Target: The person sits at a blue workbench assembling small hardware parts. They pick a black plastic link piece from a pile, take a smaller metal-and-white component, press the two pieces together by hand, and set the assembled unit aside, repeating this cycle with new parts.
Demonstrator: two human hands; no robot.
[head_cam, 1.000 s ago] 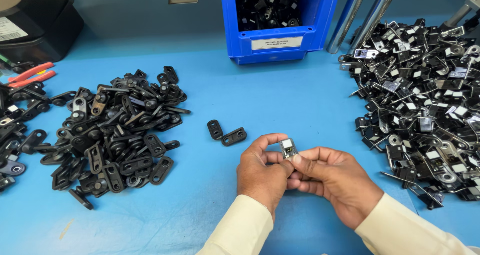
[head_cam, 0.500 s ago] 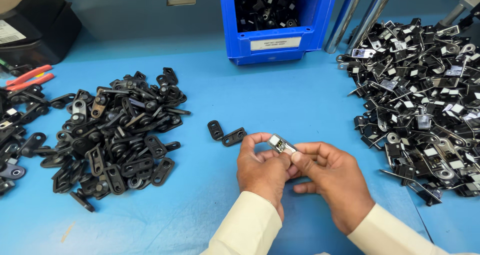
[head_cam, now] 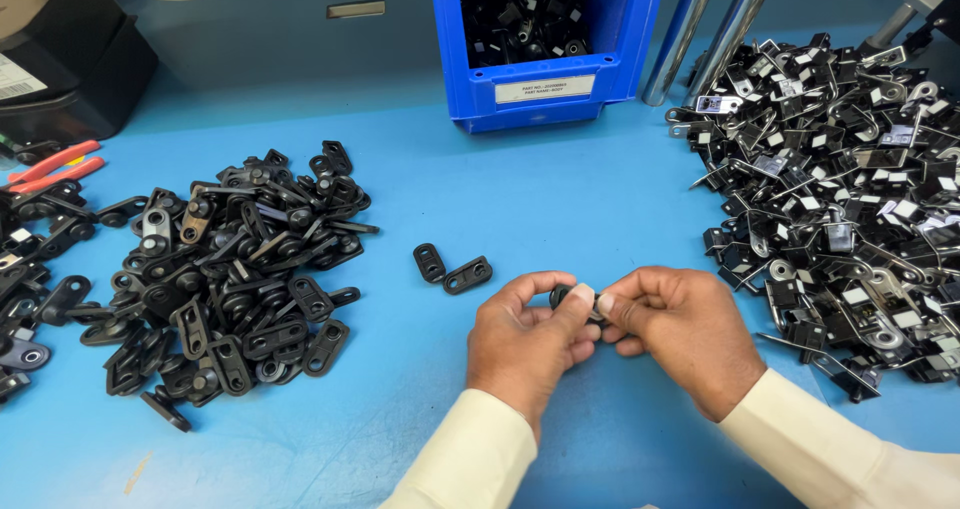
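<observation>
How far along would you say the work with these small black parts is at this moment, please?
Looks done: hard to tell; many black parts sit in the blue bin. In hand: the left hand and right hand pinch one small black part between them. Left: two loose links lie on the blue table, with a big pile of black links and a pile of labelled clips beside.

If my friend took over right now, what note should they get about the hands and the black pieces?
Left hand and right hand: both pinch one small black part between fingertips, above the blue table.
Two loose black links lie just beyond the hands.
Pile of black links to the left; pile of black and silver clips to the right; blue bin holds more parts.
Done: cannot tell. Left: both piles are large.
</observation>
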